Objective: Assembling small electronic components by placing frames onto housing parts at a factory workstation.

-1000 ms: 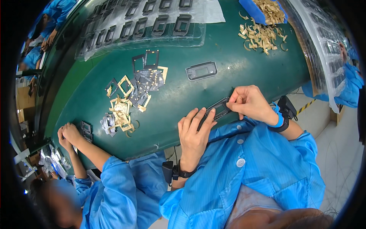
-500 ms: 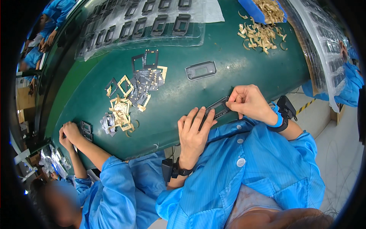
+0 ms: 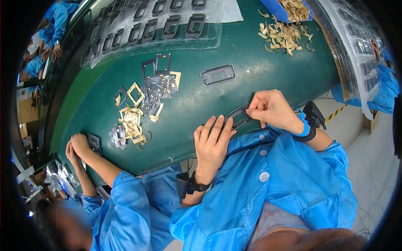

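Note:
A black plastic frame [image 3: 238,116] with a long central opening lies at the table's near edge, between my two hands. On its left end rest the fingertips of my left hand [image 3: 212,140], fingers stretched out and slightly spread. My right hand [image 3: 272,109] is closed in a pinch at the frame's right end; whatever is between thumb and forefinger is hidden. A second black plastic frame [image 3: 218,75] lies farther back on the green table [image 3: 188,108], apart from both hands.
Left of my hands are loose black flat frames [image 3: 161,85] and gold-coloured backing scraps [image 3: 132,121]. Curled tan strips [image 3: 284,37] lie by a blue bin [image 3: 274,9]. Clear trays [image 3: 153,31] of black frames stand at the back. A co-worker's hands [image 3: 79,145] are at far left.
The view has shifted slightly, so the table's things appear a little farther left. Both my hands stay at the frame in nearly the same pose.

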The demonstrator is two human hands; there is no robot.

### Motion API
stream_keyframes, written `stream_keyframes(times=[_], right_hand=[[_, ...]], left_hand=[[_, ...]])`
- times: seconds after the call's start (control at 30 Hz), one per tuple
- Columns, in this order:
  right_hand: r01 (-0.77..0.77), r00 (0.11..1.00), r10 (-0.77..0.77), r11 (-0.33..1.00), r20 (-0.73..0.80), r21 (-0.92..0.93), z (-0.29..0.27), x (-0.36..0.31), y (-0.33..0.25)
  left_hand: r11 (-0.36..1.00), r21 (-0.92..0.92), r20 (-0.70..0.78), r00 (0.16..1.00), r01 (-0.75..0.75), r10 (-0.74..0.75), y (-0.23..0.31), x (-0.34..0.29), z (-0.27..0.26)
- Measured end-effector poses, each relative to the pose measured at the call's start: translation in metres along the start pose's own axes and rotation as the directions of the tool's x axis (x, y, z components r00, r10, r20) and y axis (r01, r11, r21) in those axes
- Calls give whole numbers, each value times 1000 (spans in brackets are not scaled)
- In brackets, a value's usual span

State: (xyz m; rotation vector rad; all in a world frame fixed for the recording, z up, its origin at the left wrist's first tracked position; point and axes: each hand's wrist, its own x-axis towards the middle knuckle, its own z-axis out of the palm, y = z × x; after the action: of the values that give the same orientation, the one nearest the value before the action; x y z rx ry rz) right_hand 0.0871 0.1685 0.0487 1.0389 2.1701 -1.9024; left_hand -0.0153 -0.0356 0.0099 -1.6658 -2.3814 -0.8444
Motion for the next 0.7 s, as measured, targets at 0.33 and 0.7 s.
stream_keyframes(times=[0.33,0.7], right_hand=[[-5,1000,5,1000,8,5,-1,-1,0],[-11,1000,11,1000,15,17,-1,0,-3]], left_hand=[[990,-133,-35,998,45,-50,-3,-3,1],[999,-49,9,1000,-5,5,-3,-3,0]])
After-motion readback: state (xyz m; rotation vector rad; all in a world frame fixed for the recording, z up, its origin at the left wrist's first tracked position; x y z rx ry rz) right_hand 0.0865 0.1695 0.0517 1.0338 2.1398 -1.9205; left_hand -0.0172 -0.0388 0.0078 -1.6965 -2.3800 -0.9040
